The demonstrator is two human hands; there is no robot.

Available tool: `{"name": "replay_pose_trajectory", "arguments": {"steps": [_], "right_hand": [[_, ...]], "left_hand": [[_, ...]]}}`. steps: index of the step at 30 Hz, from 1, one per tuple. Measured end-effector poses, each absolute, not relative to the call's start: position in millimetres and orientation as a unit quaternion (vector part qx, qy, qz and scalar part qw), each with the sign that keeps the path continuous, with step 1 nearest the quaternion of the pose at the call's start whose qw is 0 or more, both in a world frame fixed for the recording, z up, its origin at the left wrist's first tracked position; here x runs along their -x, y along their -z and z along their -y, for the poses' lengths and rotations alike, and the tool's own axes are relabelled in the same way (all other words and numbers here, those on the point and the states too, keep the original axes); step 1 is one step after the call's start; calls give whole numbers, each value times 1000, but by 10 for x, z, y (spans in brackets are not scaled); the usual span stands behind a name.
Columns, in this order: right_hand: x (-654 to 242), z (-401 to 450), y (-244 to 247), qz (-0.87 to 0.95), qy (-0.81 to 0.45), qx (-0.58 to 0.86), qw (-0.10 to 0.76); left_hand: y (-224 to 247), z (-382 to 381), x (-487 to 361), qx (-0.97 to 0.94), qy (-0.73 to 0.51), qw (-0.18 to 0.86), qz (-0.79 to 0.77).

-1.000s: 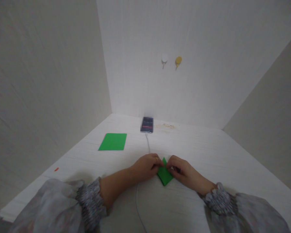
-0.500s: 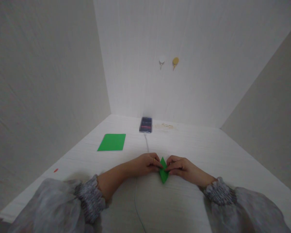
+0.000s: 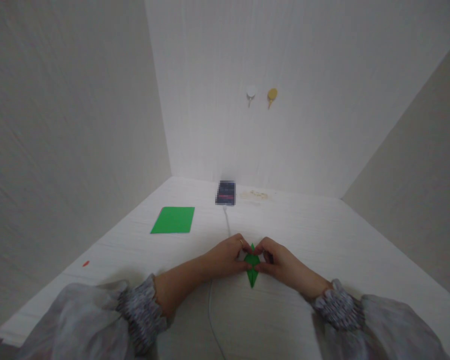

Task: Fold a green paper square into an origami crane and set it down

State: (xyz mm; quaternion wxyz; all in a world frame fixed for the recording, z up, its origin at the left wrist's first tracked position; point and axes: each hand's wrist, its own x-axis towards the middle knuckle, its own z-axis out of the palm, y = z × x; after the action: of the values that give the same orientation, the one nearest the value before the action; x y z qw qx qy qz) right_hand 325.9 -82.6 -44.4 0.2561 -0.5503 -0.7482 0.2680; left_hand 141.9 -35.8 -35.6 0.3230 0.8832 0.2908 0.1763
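A small piece of folded green origami paper [image 3: 252, 260], shaped like a narrow diamond, lies on the white tabletop between my hands. My left hand [image 3: 228, 256] grips its left side, with the index finger near the upper part and the thumb at the middle. From the other side, my right hand [image 3: 279, 260] pinches the right edge in a matching way. A crease runs down the lower point of the paper. The fingertips cover part of its edges.
A stack or sheet of square green paper [image 3: 173, 220] lies at left. Behind my hands a phone [image 3: 226, 193] leans near the back wall, its cable [image 3: 210, 310] running toward me under my left arm. A small red scrap [image 3: 86, 263] lies far left. Two hooks [image 3: 272, 94] are on the wall.
My fingers have shifted from the middle of the folded paper to its two sides, thumbs and index fingers now spread apart along it. The lower crease shows more.
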Motion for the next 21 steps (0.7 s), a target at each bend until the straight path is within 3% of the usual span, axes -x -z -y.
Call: {"name": "replay_pose_trajectory", "arguments": {"steps": [21], "right_hand": [[-3157, 829, 570, 690, -212, 622, 303]], "left_hand": [[458, 316, -1471, -869, -194, 323, -321]]}}
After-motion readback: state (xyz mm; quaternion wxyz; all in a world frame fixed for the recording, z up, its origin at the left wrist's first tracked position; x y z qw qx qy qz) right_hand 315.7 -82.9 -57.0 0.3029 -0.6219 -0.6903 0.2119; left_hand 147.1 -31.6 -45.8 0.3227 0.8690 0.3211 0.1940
